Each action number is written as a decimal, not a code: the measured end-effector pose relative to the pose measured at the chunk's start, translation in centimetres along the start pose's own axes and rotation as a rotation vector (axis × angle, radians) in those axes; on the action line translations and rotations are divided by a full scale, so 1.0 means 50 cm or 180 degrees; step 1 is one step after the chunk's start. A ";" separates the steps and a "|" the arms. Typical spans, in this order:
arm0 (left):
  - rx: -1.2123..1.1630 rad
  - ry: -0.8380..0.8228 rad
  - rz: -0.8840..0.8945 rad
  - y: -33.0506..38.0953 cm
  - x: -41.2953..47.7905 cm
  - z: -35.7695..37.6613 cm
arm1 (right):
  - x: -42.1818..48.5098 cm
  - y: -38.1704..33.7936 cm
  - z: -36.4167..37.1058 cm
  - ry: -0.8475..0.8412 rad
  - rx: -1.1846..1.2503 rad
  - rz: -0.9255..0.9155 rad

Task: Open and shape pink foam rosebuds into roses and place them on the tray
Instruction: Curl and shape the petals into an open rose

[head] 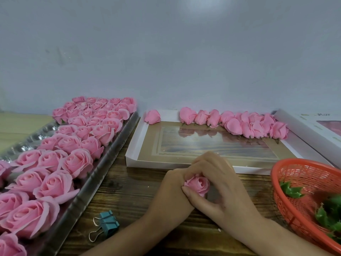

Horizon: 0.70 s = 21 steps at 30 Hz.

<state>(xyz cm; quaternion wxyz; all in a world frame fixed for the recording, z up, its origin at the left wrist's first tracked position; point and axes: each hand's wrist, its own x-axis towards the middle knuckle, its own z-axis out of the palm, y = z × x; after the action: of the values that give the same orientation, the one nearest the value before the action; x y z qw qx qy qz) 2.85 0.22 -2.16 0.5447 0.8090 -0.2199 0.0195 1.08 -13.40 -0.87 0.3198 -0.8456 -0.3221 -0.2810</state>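
A teal binder clip [108, 223] is being borne by the wooden table [129, 191] at lower centre-left. Green leaf pieces [290, 190] are being held in a red mesh basket [302, 172] at lower right. A shallow white box [147, 163] is being supported at centre.

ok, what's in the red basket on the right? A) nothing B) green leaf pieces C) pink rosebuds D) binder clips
B: green leaf pieces lie in the red basket; the rosebuds are lined up in the white box instead.

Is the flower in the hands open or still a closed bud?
Partly open: the held rose shows loosened spiral petals, less spread than the tray's roses.
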 end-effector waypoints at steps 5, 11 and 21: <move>0.0038 -0.0053 -0.0135 -0.004 0.003 0.002 | 0.000 0.001 0.002 0.0103 -0.0041 -0.0051; -0.0115 -0.0057 -0.0089 0.000 0.002 0.000 | 0.001 0.002 0.003 0.0078 -0.0099 -0.0105; 0.0021 -0.0116 -0.0179 0.000 0.005 -0.001 | 0.000 0.003 0.004 0.0145 -0.0025 0.0001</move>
<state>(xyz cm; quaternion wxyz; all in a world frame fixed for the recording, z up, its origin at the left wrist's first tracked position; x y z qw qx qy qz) 3.09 0.16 -2.08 0.5383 0.8169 -0.2069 -0.0098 1.23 -13.35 -1.07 0.3238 -0.8402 -0.3135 -0.3014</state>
